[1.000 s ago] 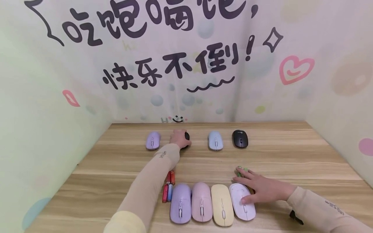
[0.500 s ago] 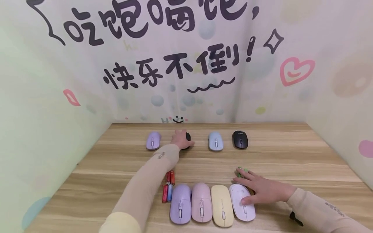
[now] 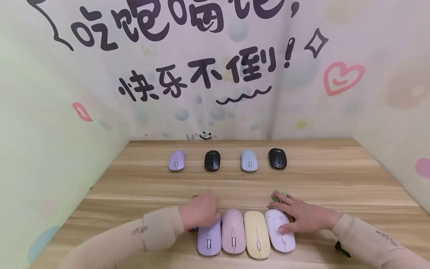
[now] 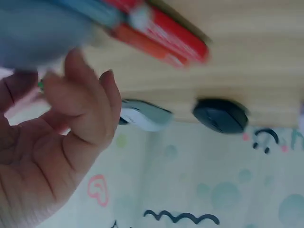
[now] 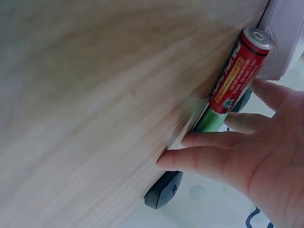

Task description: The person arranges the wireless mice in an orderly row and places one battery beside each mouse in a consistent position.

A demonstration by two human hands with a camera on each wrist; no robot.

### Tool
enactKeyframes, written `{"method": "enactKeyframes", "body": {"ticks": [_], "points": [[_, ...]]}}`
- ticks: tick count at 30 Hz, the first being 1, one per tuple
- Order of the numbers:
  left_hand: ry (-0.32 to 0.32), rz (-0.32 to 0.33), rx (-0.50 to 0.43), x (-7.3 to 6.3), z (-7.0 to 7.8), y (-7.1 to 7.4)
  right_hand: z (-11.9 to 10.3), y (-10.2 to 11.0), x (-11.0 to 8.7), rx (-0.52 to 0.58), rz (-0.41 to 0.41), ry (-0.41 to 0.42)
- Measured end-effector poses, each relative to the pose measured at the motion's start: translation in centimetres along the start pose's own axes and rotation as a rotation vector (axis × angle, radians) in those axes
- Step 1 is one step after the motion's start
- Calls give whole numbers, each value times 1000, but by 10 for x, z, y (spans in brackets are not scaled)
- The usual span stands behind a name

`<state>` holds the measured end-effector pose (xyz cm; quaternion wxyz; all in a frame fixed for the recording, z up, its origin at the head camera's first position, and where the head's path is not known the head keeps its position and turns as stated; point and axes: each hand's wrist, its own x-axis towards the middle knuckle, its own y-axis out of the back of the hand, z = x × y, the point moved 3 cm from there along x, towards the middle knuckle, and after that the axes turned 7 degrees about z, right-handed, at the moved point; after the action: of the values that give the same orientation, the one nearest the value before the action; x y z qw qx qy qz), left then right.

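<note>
Wood table (image 3: 322, 179), my left hand (image 3: 201, 211) loose and empty lower centre, right hand (image 3: 306, 216) relaxed; sloppy swipe could roll batteries (image 4: 176, 37).

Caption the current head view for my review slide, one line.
Left hand, blurred, partly hides the near purple mouse; right hand overlaps the white mouse; a row of four mice lies behind.

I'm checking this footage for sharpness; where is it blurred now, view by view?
Head view: the left hand looks smeared, the right hand clear; left wrist view: the batteries and black mouse are blurred; right wrist view: the red battery has fairly crisp lettering, the tabletop looks soft.
</note>
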<state>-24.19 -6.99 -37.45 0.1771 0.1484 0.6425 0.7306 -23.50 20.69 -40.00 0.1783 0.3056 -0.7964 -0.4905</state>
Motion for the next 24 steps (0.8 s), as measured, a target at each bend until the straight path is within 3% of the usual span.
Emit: {"method": "enactKeyframes", "body": {"ticks": [4,9,24], "points": [[14,67,-44,-24,11,-8,0,0,0,-5,1,-3],[35,113,-15,-34,16,-11,1,-1,1,-15,-1,-7],[-25,-25,110,-42,25,-16,-2,2,1,-16,-3,-20]]}}
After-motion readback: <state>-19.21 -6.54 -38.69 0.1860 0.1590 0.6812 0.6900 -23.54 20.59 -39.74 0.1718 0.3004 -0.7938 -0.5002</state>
